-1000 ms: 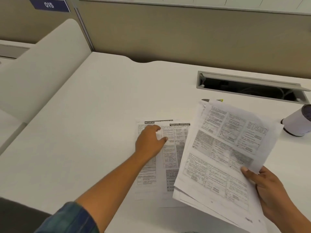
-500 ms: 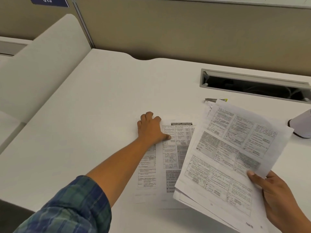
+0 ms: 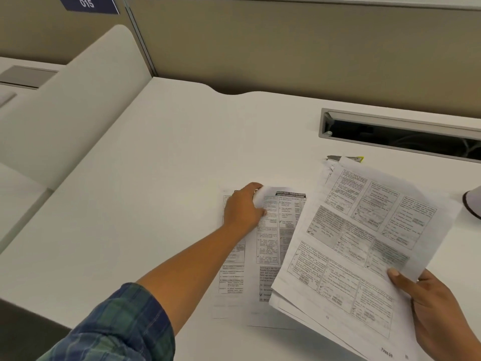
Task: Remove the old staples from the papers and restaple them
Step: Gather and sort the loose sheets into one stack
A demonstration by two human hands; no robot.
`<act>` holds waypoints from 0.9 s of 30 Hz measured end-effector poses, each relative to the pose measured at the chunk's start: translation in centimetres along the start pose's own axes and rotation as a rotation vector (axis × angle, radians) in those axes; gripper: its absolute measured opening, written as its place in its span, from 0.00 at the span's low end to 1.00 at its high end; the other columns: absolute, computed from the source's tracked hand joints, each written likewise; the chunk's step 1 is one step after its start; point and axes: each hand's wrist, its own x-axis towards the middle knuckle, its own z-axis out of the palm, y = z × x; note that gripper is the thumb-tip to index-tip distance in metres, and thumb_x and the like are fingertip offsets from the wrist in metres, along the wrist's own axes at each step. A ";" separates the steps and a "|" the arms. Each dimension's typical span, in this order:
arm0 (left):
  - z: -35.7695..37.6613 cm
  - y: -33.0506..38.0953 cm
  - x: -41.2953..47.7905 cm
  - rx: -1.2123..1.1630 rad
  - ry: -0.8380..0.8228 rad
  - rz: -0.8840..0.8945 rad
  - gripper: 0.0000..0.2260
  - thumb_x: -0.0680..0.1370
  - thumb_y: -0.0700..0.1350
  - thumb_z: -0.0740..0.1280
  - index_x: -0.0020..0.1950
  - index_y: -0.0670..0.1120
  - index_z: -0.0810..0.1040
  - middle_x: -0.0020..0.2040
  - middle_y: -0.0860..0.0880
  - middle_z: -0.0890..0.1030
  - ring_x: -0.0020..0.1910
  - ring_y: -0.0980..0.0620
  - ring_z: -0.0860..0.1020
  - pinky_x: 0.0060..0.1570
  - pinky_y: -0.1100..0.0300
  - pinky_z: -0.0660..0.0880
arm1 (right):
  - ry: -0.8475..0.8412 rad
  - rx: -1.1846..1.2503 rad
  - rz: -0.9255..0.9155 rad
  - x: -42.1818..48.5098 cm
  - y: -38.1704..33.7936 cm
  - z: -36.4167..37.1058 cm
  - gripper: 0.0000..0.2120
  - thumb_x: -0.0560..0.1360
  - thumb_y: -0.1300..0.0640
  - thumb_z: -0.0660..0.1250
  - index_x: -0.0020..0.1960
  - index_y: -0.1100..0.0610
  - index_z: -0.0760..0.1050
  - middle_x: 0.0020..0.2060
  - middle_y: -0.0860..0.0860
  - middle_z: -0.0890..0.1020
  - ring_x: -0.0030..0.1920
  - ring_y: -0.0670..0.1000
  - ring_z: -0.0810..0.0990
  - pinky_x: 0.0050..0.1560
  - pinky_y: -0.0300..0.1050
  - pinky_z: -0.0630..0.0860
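White table point(image 3: 156, 204): carries all the paperwork and spreads out on every side of both sets of fingers. Beige partition wall point(image 3: 286, 48): upright along the table's back edge, well beyond the fingers. Pale side panel point(image 3: 78, 113): rounded top, well to the left of the left fingers. Cable trough point(image 3: 400, 134): open dark slot set in the table, beyond the right fingers. Held stack point(image 3: 359, 243): several printed pages of boxed text, fanned at the lower edge, raised off the table and tilted, its left edge overlapping the flat sheets. Flat sheets point(image 3: 268, 243): printed forms lying on the table under the left fingers, top corner bent upward. Right hand point(image 3: 440, 319): grips the held stack at its lower right corner, thumb point(image 3: 398, 277) pressed on top, the other fingers hidden beneath. Left hand point(image 3: 243, 209): fingers point(image 3: 250, 190) curled together over the top edge of the flat sheets, pinching the raised corner against the thumb. Plaid sleeve point(image 3: 117, 327): on the left forearm. White object point(image 3: 473, 204): cut off at the frame edge, right of the held stack. Metal tool point(image 3: 338, 158): yellow-tipped, just beyond the held stack's top edge, mostly hidden. Blue plate point(image 3: 88, 3): reads 015.
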 end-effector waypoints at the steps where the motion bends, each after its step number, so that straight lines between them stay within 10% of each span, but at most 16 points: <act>1: -0.4 0.0 0.0 -0.066 0.003 -0.016 0.29 0.68 0.43 0.78 0.67 0.51 0.73 0.48 0.51 0.82 0.49 0.48 0.81 0.52 0.53 0.78 | 0.001 0.000 -0.002 0.0 -0.1 0.0 0.13 0.78 0.67 0.63 0.59 0.60 0.78 0.50 0.57 0.87 0.44 0.56 0.87 0.38 0.49 0.84; 5: -3.3 -1.3 1.0 -0.120 0.033 -0.078 0.33 0.68 0.39 0.79 0.70 0.47 0.70 0.44 0.51 0.78 0.43 0.50 0.79 0.45 0.58 0.77 | 0.000 -0.007 -0.007 0.0 -0.3 -0.2 0.12 0.78 0.67 0.63 0.59 0.60 0.78 0.49 0.56 0.87 0.44 0.56 0.87 0.38 0.50 0.84; 14: -4.9 -4.1 2.4 -0.013 0.011 -0.222 0.48 0.63 0.47 0.82 0.76 0.45 0.60 0.69 0.45 0.70 0.68 0.45 0.71 0.65 0.48 0.71 | -0.007 -0.035 -0.008 -0.2 0.0 0.2 0.10 0.77 0.67 0.63 0.55 0.58 0.79 0.46 0.55 0.88 0.42 0.56 0.87 0.35 0.49 0.84; 22: -4.7 -4.2 3.4 -0.023 -0.068 -0.306 0.32 0.62 0.45 0.83 0.60 0.47 0.72 0.56 0.48 0.80 0.55 0.46 0.79 0.56 0.48 0.77 | 0.006 -0.038 -0.019 -0.4 -0.2 0.5 0.09 0.78 0.68 0.62 0.55 0.60 0.78 0.45 0.56 0.87 0.40 0.57 0.87 0.36 0.52 0.84; 27: -4.7 -3.7 1.5 -0.441 0.038 -0.383 0.25 0.68 0.46 0.79 0.60 0.44 0.73 0.57 0.46 0.80 0.52 0.48 0.80 0.51 0.52 0.79 | 0.019 -0.032 -0.024 -0.6 -0.3 0.2 0.10 0.77 0.67 0.63 0.56 0.60 0.78 0.45 0.56 0.87 0.40 0.57 0.87 0.36 0.52 0.84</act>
